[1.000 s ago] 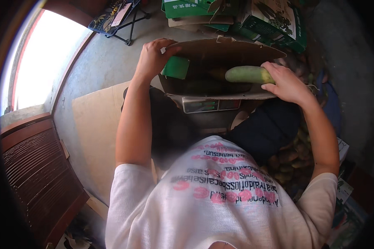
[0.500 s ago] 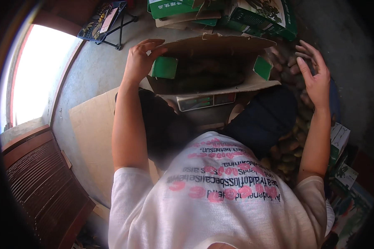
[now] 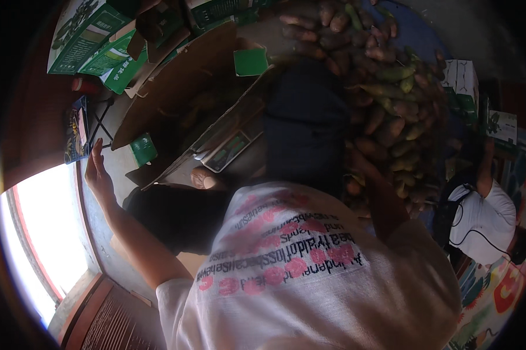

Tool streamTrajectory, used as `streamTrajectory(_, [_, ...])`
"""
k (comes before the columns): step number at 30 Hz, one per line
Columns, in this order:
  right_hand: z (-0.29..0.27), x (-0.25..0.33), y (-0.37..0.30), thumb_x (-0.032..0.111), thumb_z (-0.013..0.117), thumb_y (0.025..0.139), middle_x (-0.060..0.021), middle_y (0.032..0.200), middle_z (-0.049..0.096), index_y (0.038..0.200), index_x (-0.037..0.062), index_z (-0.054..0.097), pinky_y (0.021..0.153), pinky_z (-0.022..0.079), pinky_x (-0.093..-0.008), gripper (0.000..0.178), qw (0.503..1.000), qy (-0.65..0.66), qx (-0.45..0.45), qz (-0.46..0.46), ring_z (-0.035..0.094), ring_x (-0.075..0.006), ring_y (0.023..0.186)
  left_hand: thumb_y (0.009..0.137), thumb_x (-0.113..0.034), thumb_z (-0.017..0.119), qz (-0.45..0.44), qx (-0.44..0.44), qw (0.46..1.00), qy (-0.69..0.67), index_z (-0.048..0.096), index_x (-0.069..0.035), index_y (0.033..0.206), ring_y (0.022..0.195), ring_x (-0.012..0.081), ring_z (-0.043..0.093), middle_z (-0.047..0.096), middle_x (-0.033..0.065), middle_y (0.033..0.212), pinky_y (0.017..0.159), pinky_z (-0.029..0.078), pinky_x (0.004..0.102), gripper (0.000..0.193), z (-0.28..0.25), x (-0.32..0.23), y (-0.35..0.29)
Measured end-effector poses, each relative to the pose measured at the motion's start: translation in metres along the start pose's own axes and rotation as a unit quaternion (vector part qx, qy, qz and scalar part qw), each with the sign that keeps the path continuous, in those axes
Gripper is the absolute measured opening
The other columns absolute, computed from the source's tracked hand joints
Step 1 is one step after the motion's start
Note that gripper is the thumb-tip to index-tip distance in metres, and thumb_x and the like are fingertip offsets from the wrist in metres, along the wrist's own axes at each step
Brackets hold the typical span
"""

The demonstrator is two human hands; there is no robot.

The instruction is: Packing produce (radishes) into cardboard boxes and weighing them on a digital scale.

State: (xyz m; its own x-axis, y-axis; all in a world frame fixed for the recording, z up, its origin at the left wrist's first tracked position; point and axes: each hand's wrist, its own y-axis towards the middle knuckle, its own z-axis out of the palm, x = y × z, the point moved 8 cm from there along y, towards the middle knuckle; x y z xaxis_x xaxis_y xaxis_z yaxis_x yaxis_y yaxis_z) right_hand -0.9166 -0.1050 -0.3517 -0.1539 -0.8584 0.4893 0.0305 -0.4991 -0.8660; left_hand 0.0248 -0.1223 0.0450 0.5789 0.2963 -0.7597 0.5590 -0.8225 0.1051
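My left hand [image 3: 99,172] is raised beside the near left corner of an open cardboard box [image 3: 184,64], fingers stretched and nothing in them. The box has green end flaps and holds dark, shaded produce. My right arm reaches down beside my dark trouser leg to a big pile of oblong brown, reddish and green vegetables [image 3: 385,131], whose kind I cannot tell. There my right hand [image 3: 361,160] is in shadow at the pile's near edge, its fingers mostly hidden. A digital scale's display panel [image 3: 231,153] shows at the near side of the box.
Green printed cartons [image 3: 91,41] stand at the far left, near a small folding stool [image 3: 77,131]. On the right, another person [image 3: 479,221] in a white top sits near white and green boxes [image 3: 461,79]. A brown slatted wooden panel [image 3: 108,318] is at the lower left.
My view has turned right, bringing the pile and the other person into sight. My left hand has moved off the box edge. My right hand has come down to the pile.
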Motion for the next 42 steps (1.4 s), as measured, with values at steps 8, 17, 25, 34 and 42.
streamTrajectory(8, [0.130, -0.002, -0.025, 0.031, 0.059, 0.096, -0.0187, 0.111, 0.070, 0.113, 0.0068, 0.071, 0.091, 0.054, -0.0471, 0.032, 0.669, -0.731, -0.018, -0.136, 0.068, -0.0381, 0.100, 0.104, -0.013, 0.059, -0.003, 0.033, 0.975, 0.218, 0.071, -0.006, 0.128, 0.125, 0.0260, 0.063, 0.070, 0.0145, 0.130, 0.102, 0.050, 0.0361, 0.028, -0.035, 0.021, -0.029])
streamTrajectory(17, [0.105, -0.017, 0.005, 0.018, 0.067, 0.087, -0.0210, 0.113, 0.070, 0.135, 0.0105, 0.062, 0.091, 0.055, -0.0454, 0.049, 0.743, -0.643, 0.055, -0.181, 0.071, -0.0368, 0.096, 0.104, -0.018, 0.051, -0.195, 0.197, 0.954, 0.111, 0.063, -0.007, 0.138, 0.115, 0.0226, 0.066, 0.069, 0.0091, 0.131, 0.089, 0.051, 0.0305, 0.038, 0.005, 0.117, -0.043])
streamTrajectory(25, [0.024, 0.051, -0.067, 0.023, 0.064, 0.092, -0.0116, 0.132, 0.058, 0.123, 0.0143, 0.059, 0.098, 0.050, -0.0463, 0.033, 0.547, -0.798, -0.248, -0.035, 0.052, -0.0314, 0.130, 0.106, -0.024, 0.051, -0.186, 0.175, 0.966, 0.041, 0.064, -0.011, 0.138, 0.117, 0.0183, 0.063, 0.068, 0.0088, 0.130, 0.094, 0.052, 0.0329, 0.037, -0.016, 0.133, -0.052])
streamTrajectory(34, [0.027, 0.042, -0.071, 0.028, 0.062, 0.094, -0.0145, 0.142, 0.052, 0.142, 0.0145, 0.046, 0.104, 0.047, -0.0513, 0.053, 0.537, -0.825, -0.164, 0.060, 0.048, -0.0347, 0.134, 0.104, -0.028, 0.061, -0.160, 0.125, 0.974, 0.103, 0.069, -0.010, 0.132, 0.111, 0.0197, 0.069, 0.074, 0.0105, 0.120, 0.090, 0.054, 0.0314, 0.034, -0.029, 0.099, -0.060])
streamTrajectory(42, [-0.002, 0.025, -0.043, 0.050, 0.066, 0.089, -0.0155, 0.145, 0.051, 0.153, 0.0198, 0.043, 0.110, 0.046, -0.0523, 0.074, 0.500, -0.852, -0.102, 0.113, 0.049, -0.0381, 0.137, 0.103, -0.027, 0.062, -0.174, 0.110, 0.976, 0.076, 0.072, -0.008, 0.128, 0.110, 0.0192, 0.070, 0.075, 0.0095, 0.120, 0.088, 0.054, 0.0314, 0.033, -0.023, 0.089, -0.060])
